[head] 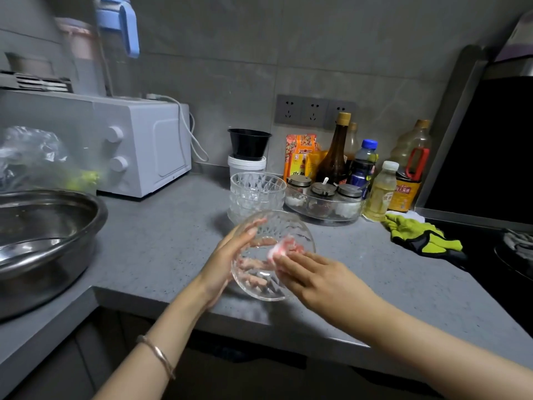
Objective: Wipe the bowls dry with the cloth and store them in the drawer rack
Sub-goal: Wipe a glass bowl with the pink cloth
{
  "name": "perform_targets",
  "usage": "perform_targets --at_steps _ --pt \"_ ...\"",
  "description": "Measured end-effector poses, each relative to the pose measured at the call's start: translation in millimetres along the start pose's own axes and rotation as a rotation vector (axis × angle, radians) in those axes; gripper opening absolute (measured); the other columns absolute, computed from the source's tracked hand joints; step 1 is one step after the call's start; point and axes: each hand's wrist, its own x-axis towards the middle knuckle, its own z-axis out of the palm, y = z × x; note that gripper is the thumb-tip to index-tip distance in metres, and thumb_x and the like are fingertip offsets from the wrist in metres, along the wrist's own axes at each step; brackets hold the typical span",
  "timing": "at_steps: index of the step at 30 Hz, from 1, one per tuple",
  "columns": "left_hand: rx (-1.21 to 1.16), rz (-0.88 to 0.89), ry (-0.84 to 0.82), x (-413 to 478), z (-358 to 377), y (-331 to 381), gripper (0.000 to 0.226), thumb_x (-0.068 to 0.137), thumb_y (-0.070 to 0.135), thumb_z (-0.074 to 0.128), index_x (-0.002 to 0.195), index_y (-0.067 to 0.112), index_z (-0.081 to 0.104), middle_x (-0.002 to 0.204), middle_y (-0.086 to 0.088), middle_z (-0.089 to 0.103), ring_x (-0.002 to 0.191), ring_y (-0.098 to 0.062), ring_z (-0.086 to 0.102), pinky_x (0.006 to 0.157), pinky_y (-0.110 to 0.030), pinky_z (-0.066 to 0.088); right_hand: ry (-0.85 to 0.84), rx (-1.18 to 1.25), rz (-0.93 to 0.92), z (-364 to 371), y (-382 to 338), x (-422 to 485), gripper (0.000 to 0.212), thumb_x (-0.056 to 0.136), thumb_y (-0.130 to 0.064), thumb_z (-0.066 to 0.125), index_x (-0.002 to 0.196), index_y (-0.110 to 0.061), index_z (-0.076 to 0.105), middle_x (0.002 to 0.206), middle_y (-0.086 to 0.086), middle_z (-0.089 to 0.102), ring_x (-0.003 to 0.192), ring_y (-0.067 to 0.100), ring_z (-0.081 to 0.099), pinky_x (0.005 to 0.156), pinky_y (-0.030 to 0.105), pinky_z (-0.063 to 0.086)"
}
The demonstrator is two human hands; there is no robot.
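- I am watching the left hand (227, 264) holding the glass bowl (288, 223) tipped on its side above the front part of the grey counter (161, 241), with its mouth facing up and toward the camera.
- Its fingers are curling round the bowl's underside (I am seeing them through the glass, spread a little apart), and the thumb is lying along the near rim.
- The right hand (314, 272) is reaching into the bowl from the right, its fingers lying nearly straight and close together, pressing a bunched pink-and-white cloth (284, 245) against the inner wall; its thumb is hiding from me.
- A thin bracelet (157, 355) is sitting on the left forearm.
- Just behind the held bowl, a stack of matching glass bowls (256, 192) is standing upright on the counter.
- To the right of that stack, a clear tray (323, 212) is holding lidded condiment jars, with sauce and oil bottles crowding behind it.
- A black bowl (249, 142) is resting on a white tub (246, 166) by the wall.
- A white microwave (138, 145) is standing at the back left, and a large steel basin (43, 235) is sitting at the left edge.
- Green-and-black gloves (418, 235) are lying on the counter at the right, near the stove.
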Motion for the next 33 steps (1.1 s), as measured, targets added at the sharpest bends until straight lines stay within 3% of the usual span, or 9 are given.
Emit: perform_targets --at_steps 4,8,13,15,20,24,26,29,33 --pt "-0.174 0.080 0.050 -3.1 7.3 -8.6 0.054 0.078 0.023 0.060 0.131 0.031 0.051 0.125 -0.003 0.064 0.110 -0.026 0.064 0.077 -0.035 0.056 0.073 0.087 0.196 10.0 -26.1 18.5 0.054 0.050 -0.015 0.085 0.103 -0.012 0.074 0.110 0.011 0.070 0.081 0.023 0.071 0.054 0.026 0.055" --pt "-0.194 0.167 0.146 0.9 28.1 -18.9 0.043 0.084 0.024 0.050 0.128 0.024 0.054 0.118 -0.009 0.067 0.118 -0.028 0.058 0.097 -0.049 0.045 0.173 0.325 0.390 14.5 -52.1 41.3 0.045 0.077 -0.012 0.051 0.120 -0.012 0.063 0.123 0.011 0.063 0.084 0.026 0.071 0.047 0.030 0.054" --pt "-0.058 0.093 0.044 2.7 10.4 -3.8 0.049 0.081 0.028 0.050 0.128 0.013 0.053 0.120 -0.011 0.065 0.107 -0.027 0.065 0.078 -0.032 0.056 0.082 0.052 0.054 9.2 -22.0 3.7 0.042 0.072 -0.020 0.049 0.107 -0.017 0.073 0.123 0.005 0.064 0.109 0.021 0.064 0.092 0.034 0.051" --pt "0.031 0.050 -0.051 4.2 4.9 -0.6 0.047 0.081 0.029 0.052 0.126 0.017 0.055 0.119 -0.008 0.066 0.105 -0.024 0.066 0.076 -0.033 0.056 0.060 -0.015 0.021 11.8 -13.0 -6.8 0.047 0.076 -0.017 0.037 0.107 -0.016 0.073 0.121 0.007 0.066 0.110 0.026 0.063 0.095 0.038 0.050" --pt "-0.126 0.088 -0.024 3.9 21.6 -5.5 0.055 0.075 0.019 0.055 0.129 0.021 0.051 0.118 -0.011 0.067 0.106 -0.026 0.065 0.077 -0.033 0.056 0.150 0.011 0.160 12.8 -16.7 -2.4 0.045 0.073 -0.006 0.038 0.096 -0.010 0.076 0.110 0.011 0.070 0.087 0.025 0.071 0.066 0.030 0.058" --pt "-0.287 0.214 0.109 7.9 44.2 -18.1 0.054 0.075 0.026 0.060 0.129 0.026 0.053 0.128 -0.014 0.061 0.120 -0.035 0.055 0.081 -0.035 0.053 0.192 0.250 0.368 6.5 -36.8 18.1 0.043 0.054 -0.003 0.076 0.096 -0.014 0.075 0.104 0.003 0.072 0.071 0.017 0.071 0.045 0.022 0.051" --pt "-0.335 0.245 0.180 10.5 51.7 -19.7 0.043 0.079 0.029 0.057 0.122 0.023 0.058 0.130 -0.017 0.058 0.121 -0.039 0.053 0.076 -0.034 0.055 0.195 0.397 0.471 5.7 -44.0 21.7 0.054 0.052 -0.007 0.087 0.103 -0.014 0.071 0.107 0.002 0.070 0.079 0.018 0.071 0.050 0.024 0.054" --pt "-0.327 0.290 0.271 11.1 54.9 -24.9 0.037 0.085 0.029 0.049 0.119 0.023 0.059 0.127 -0.014 0.060 0.119 -0.038 0.055 0.078 -0.033 0.056 0.249 0.697 0.542 5.1 -49.0 20.5 0.064 0.067 0.002 0.072 0.128 -0.013 0.057 0.127 0.000 0.061 0.107 0.017 0.064 0.080 0.026 0.054" --pt "-0.305 0.315 0.279 8.6 60.3 -29.0 0.036 0.087 0.032 0.045 0.120 0.028 0.058 0.121 -0.009 0.065 0.111 -0.043 0.059 0.084 -0.039 0.056 0.246 0.994 0.624 -6.1 -58.2 24.2 0.076 0.076 0.002 0.056 0.145 -0.024 0.036 0.151 -0.009 0.034 0.137 0.003 0.031 0.110 0.019 0.029"
